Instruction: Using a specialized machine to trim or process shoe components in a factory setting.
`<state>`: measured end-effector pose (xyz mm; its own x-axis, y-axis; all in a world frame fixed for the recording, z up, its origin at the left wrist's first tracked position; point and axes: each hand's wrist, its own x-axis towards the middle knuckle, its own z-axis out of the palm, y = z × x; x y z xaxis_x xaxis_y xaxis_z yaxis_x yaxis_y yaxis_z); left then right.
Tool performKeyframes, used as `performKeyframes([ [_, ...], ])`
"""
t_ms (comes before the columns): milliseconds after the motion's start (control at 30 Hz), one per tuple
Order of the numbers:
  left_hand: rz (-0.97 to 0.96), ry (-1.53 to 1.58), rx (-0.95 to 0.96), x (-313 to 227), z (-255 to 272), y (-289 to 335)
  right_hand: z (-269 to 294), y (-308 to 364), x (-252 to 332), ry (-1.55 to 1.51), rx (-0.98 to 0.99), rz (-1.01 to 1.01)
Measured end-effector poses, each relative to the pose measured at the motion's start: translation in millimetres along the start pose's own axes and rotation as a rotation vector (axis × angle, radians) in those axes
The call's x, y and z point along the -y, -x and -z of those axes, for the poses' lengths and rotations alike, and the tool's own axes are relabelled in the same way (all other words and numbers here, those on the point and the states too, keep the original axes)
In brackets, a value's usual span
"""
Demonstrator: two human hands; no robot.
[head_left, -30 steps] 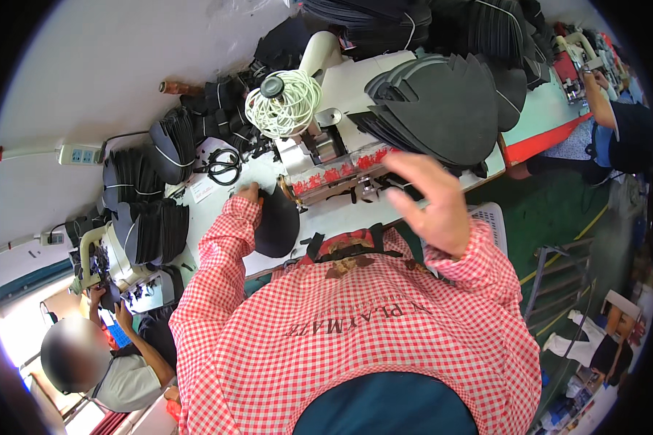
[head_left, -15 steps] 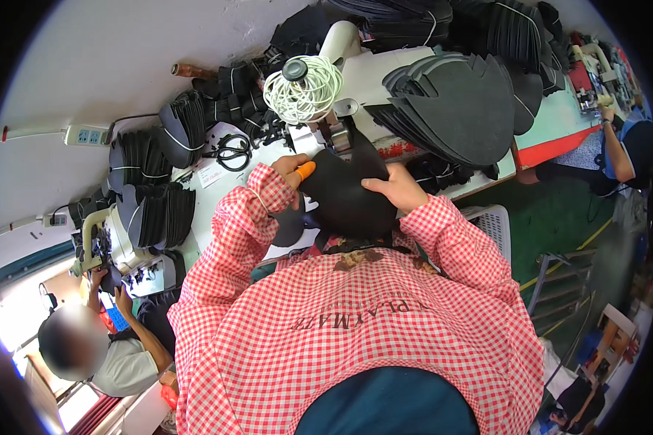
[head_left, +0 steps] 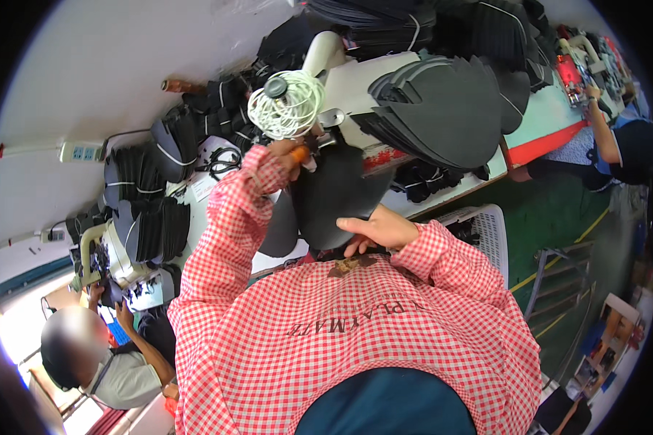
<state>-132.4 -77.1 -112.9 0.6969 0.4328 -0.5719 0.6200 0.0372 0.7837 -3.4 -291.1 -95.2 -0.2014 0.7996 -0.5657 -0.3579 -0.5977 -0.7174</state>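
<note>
A flat, dark, smooth cut piece point(head_left: 330, 192) hangs from the work head of a small table machine point(head_left: 329, 138) toward my lap. My left hand point(head_left: 286, 155), with an orange cover on one finger, is curled at the piece's upper left edge, close to the machine; its fingertips are partly hidden. Beside the piece's lower right edge is my right hand point(head_left: 383, 230), thumb stretched out and fingers apart. Another dark rounded piece point(head_left: 277, 228) lies just left of the worked one.
A fanned stack of dark pieces point(head_left: 450, 109) lies right of the machine. Coiled white cord point(head_left: 290, 109) hangs above it. Black scissors point(head_left: 225, 161) and tied bundles point(head_left: 134, 170) lie left. A white basket point(head_left: 492, 239) stands at right. Co-workers sit at both sides point(head_left: 127, 377) point(head_left: 609, 148).
My left hand has moved up to the machine head. My right hand has slid down and left, its grip loosened. The dark piece has shifted and turned under the machine.
</note>
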Motion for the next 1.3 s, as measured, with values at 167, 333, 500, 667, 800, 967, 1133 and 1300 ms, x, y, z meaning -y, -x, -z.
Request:
performKeyframes([
  [167, 0.212, -0.810, -0.426, 77.1, 33.6, -2.6, 3.0, 90.8, 63.6, 0.563, -1.039, 0.499],
  [333, 0.419, -1.034, -0.276, 130.9, 6.6, 30.7, 67.1, 94.8, 95.4, 1.343, -1.103, 0.846],
  [500, 0.449, -1.020, -0.184, 145.5, 4.6, 33.6, 17.8, 61.7, 62.7, 1.024, -0.593, 0.909],
  [667, 0.465, -1.024, -0.103, 144.1, 12.5, 30.0, 9.5, 22.6, 33.0, 0.863, -0.342, 0.758],
  [800, 0.414, -1.065, -0.103, 144.3, 7.3, 40.8, 19.9, -8.6, 13.2, 0.727, -0.378, 0.652],
  [967, 0.370, -1.172, -0.165, 156.7, -0.5, 35.5, 18.4, -63.6, 9.9, 0.912, -0.717, 0.646],
  [1133, 0.424, -0.889, -0.092, 139.9, -11.5, 49.1, 12.2, -88.0, 16.7, 1.210, -0.757, 0.510],
  [1300, 0.060, -0.631, 0.320, 84.7, 4.5, 68.4, 35.4, -34.7, 30.3, 0.469, -0.256, 0.491],
])
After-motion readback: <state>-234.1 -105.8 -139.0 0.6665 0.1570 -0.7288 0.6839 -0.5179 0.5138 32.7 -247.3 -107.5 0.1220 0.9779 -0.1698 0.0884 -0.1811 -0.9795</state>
